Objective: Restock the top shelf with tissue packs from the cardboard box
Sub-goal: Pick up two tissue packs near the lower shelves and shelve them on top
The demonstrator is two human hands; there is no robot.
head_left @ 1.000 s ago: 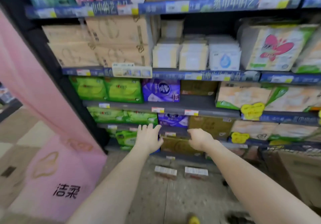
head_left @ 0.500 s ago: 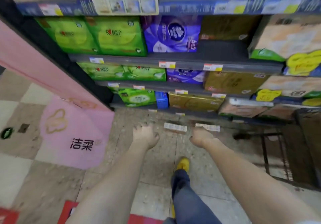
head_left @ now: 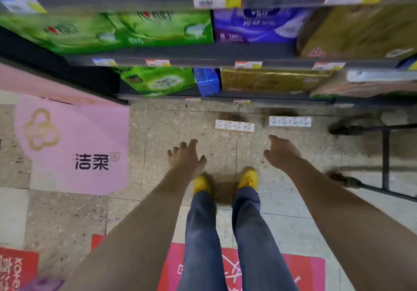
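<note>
Hovering above floor [head_left: 158,132] with left grip [head_left: 186,159] spread wide, right grip [head_left: 282,153] loosely curled, both empty; white pack strip [head_left: 234,125] ahead of left, second strip [head_left: 290,121] ahead of right.

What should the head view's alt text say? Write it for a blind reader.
The left hand and right hand, both empty, reach down toward two white packs on the tiled floor, below shelves of green, purple and gold tissue packs.

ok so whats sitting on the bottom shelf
A green tissue pack, a narrow blue pack, a gold pack, and a pale pack at the right. Whatever sits behind them is covered, and blur hides the labels.
</note>
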